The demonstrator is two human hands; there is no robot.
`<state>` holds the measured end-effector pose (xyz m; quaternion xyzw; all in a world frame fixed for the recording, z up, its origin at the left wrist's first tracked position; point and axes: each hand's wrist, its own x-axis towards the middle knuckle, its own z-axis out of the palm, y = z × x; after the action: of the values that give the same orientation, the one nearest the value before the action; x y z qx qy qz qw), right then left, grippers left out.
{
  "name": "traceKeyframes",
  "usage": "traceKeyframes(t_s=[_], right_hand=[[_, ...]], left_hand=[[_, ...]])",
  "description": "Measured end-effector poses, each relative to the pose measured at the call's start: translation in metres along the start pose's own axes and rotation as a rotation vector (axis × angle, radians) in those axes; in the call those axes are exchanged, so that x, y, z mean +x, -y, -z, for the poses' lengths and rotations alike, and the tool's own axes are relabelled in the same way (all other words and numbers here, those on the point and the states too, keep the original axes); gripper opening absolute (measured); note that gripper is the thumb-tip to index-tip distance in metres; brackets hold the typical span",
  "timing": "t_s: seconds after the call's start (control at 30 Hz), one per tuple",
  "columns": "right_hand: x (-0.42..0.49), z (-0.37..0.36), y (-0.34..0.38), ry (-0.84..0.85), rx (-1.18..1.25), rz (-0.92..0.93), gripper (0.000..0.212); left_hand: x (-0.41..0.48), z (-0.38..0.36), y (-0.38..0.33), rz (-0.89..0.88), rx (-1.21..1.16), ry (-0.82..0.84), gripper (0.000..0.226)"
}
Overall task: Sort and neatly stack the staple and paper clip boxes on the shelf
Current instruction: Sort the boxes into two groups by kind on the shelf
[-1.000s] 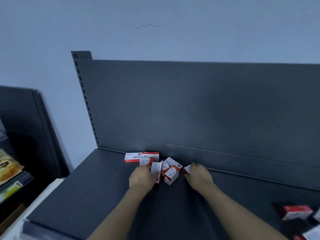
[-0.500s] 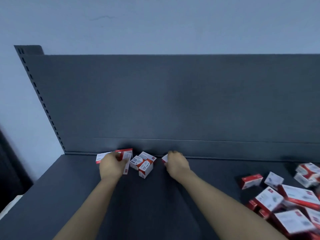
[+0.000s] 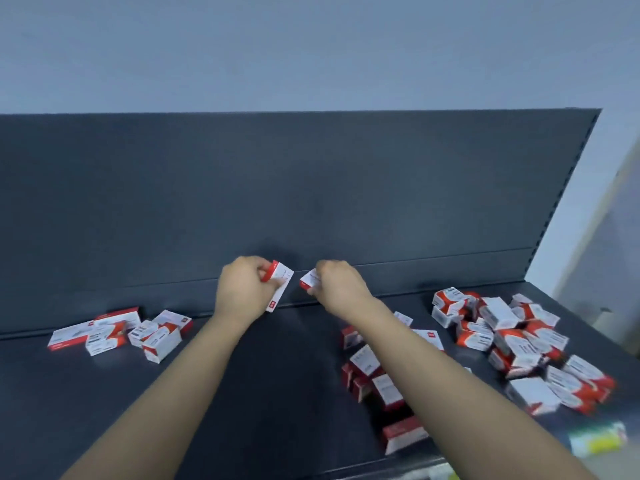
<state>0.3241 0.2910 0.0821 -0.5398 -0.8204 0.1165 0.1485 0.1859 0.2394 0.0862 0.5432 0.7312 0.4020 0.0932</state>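
My left hand grips a red-and-white box, raised above the dark shelf near the back panel. My right hand pinches a smaller red-and-white box, also lifted; most of it is hidden by the fingers. The two held boxes are close together but apart. A small group of red-and-white boxes lies at the shelf's back left. A large jumbled pile of similar boxes covers the right side, and a few more lie beneath my right forearm.
The dark back panel rises behind the shelf, with a perforated upright at its right end. A pale wall lies beyond. A yellow-green package sits at the shelf's front right edge. Bare shelf surface lies between the two box groups.
The view has swung right, revealing the big pile. Both hands have lifted off the left group and risen, each holding a box.
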Motion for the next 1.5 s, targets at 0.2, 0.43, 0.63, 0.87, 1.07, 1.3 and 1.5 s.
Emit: traceKeyframes(t_s=[0.2, 0.43, 0.63, 0.87, 1.07, 1.3, 1.5], right_hand=[[-0.019, 0.027, -0.098, 0.022, -0.048, -0.079, 0.027], [-0.023, 0.022, -0.149, 0.116, -0.021, -0.078, 0.033], [-0.012, 0.012, -0.163, 0.214, 0.052, -0.127, 0.036], [-0.004, -0.003, -0.166, 0.317, 0.074, -0.125, 0.034], [-0.002, -0.01, -0.169, 0.342, 0.089, -0.118, 0.026], [0.012, -0.002, -0.138, 0.102, 0.066, -0.013, 0.031], [0.021, 0.003, -0.055, -0.049, 0.132, 0.176, 0.045]], left_hand=[[-0.021, -0.074, -0.056, -0.042, 0.091, 0.148, 0.012], [-0.036, -0.126, -0.079, -0.107, 0.327, 0.258, 0.007], [-0.034, -0.146, -0.073, -0.06, 0.474, 0.394, 0.015], [-0.027, -0.157, -0.063, 0.006, 0.503, 0.521, 0.03], [-0.027, -0.155, -0.057, -0.002, 0.439, 0.604, 0.018], [-0.036, -0.116, -0.063, -0.018, 0.374, 0.333, 0.031], [-0.033, -0.057, -0.027, -0.013, 0.432, 0.05, 0.037]])
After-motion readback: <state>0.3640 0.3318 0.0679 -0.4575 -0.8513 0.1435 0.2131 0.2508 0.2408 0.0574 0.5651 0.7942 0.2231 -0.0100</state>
